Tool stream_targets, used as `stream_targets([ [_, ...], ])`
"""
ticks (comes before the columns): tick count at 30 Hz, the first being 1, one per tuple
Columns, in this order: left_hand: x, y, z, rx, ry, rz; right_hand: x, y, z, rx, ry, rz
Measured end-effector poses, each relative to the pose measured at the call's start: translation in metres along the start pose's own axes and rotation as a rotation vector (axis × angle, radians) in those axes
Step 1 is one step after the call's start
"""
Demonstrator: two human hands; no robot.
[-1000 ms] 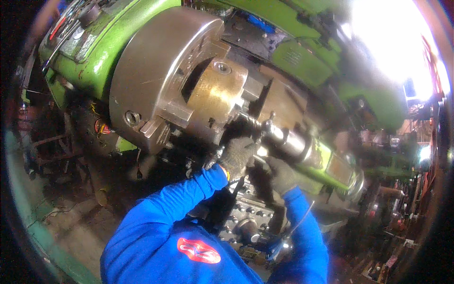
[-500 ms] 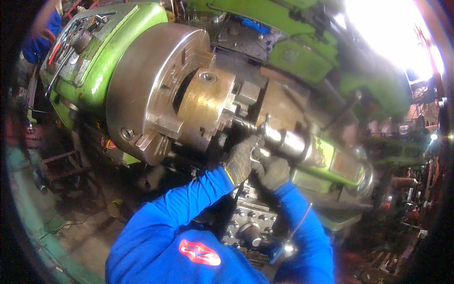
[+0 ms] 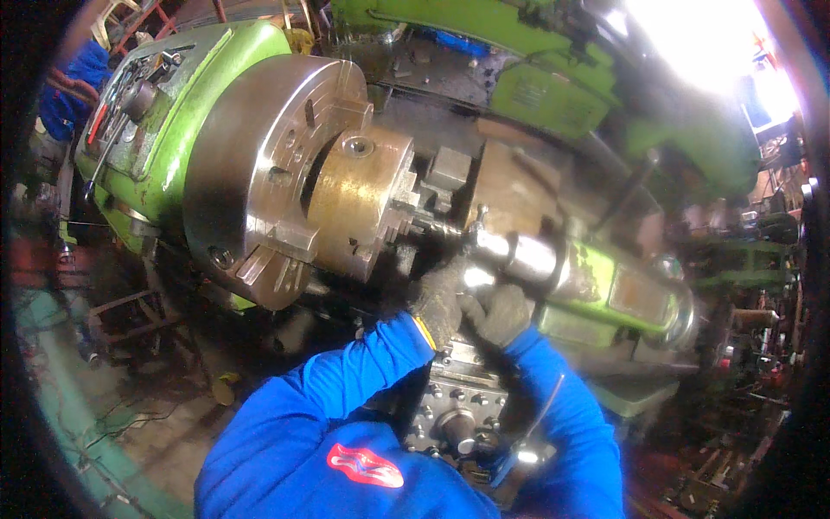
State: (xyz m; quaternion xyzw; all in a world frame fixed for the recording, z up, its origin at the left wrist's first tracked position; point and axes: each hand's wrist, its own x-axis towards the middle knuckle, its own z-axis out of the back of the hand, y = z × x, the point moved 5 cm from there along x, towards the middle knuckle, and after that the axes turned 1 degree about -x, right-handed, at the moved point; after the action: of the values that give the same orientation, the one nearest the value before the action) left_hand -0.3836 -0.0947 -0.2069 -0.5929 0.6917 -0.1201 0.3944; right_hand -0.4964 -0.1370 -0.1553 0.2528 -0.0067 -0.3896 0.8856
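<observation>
My left hand (image 3: 441,303), in a dark glove with a yellow cuff edge, is closed beside the tailstock's bright metal quill (image 3: 533,257). My right hand (image 3: 501,316), gloved too, is curled close against it. A shiny patch shows between the fingers, but what they hold is hidden. Just above the hands, a thin metal workpiece (image 3: 437,227) runs from the smaller brass-toned chuck (image 3: 354,203) toward the quill. A small upright metal handle or screw (image 3: 480,216) stands at the workpiece's right end.
The large steel chuck (image 3: 251,173) sits at the green headstock (image 3: 216,78), with hand tools on top. The green tailstock (image 3: 596,277) stands right. Below my hands is a bolted tool post (image 3: 458,419) with a slender lever (image 3: 546,406). Another person's blue sleeve (image 3: 73,82) shows far left.
My hands have drawn slightly lower and nearer each other, still by the workpiece's right end. A curved edge seen at the fingers before is now less distinct. The view has shifted a little.
</observation>
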Motion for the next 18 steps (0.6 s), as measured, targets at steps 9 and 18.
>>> stream_targets([
  [9, -0.006, -0.008, -0.006, -0.162, -0.147, 0.094, 0.006, -0.009, -0.01, 0.064, -0.019, 0.105],
  [18, -0.001, 0.009, 0.043, 0.092, -0.138, -0.113, -0.004, 0.012, -0.001, 0.021, -0.132, 0.13],
])
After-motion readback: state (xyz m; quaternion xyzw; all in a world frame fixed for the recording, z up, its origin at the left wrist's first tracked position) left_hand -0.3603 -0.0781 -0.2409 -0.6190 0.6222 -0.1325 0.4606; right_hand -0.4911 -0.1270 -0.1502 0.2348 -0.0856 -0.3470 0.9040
